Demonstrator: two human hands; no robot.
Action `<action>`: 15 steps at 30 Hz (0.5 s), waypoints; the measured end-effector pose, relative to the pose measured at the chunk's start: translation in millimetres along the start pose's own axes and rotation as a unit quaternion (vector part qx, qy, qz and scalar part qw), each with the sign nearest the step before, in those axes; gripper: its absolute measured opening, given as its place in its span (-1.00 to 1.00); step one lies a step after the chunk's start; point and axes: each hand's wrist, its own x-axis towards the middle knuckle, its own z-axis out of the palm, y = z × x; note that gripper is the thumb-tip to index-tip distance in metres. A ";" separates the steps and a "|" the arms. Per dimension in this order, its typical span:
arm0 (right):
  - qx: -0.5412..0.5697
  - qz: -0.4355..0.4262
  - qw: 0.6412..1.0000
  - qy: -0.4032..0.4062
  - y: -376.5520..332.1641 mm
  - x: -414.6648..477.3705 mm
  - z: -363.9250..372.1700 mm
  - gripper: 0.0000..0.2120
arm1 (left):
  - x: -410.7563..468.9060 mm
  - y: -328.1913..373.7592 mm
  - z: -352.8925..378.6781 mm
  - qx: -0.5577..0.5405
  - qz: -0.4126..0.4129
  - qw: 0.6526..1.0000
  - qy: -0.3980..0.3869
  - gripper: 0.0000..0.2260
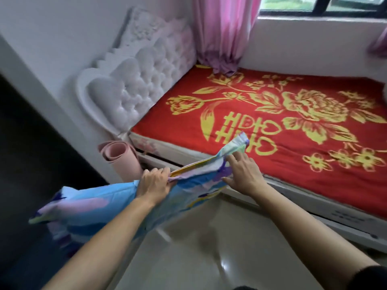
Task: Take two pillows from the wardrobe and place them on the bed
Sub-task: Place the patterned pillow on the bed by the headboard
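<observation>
Pinching a soft, floppy blue pillow, left hand grips; right hand rests open-fingered.

Pillow: smooth printed cloth. Bedspread: matt woven cloth. Headboard: tufted upholstery. Floor: glossy.

both bare forearms reach forward; the left hand is clenched in a pinching grip, the right hand lies flatter, fingers spread.
</observation>
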 end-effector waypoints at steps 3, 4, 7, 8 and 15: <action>-0.004 -0.044 0.999 -0.016 20.3 23.9 4.2 -0.01 | 38.6 25.7 0.9 0.018 0.027 0.999 0.002 -0.70; 0.001 -0.059 0.998 -0.031 22.9 33.2 7.7 0.07 | 48.7 32.0 0.9 0.014 0.039 0.999 0.011 -0.71; -0.031 -0.069 0.994 -0.076 24.2 64.9 19.1 0.15 | 74.9 39.5 3.5 0.003 0.064 0.997 0.038 -0.69; -0.041 -0.055 0.995 -0.073 25.2 77.6 20.8 0.12 | 84.5 37.7 5.2 -0.003 0.074 0.996 0.044 -0.68; -0.001 -0.054 0.996 -0.078 23.5 164.9 28.6 -0.51 | 157.3 -18.2 38.2 -0.084 0.070 0.993 0.034 -0.57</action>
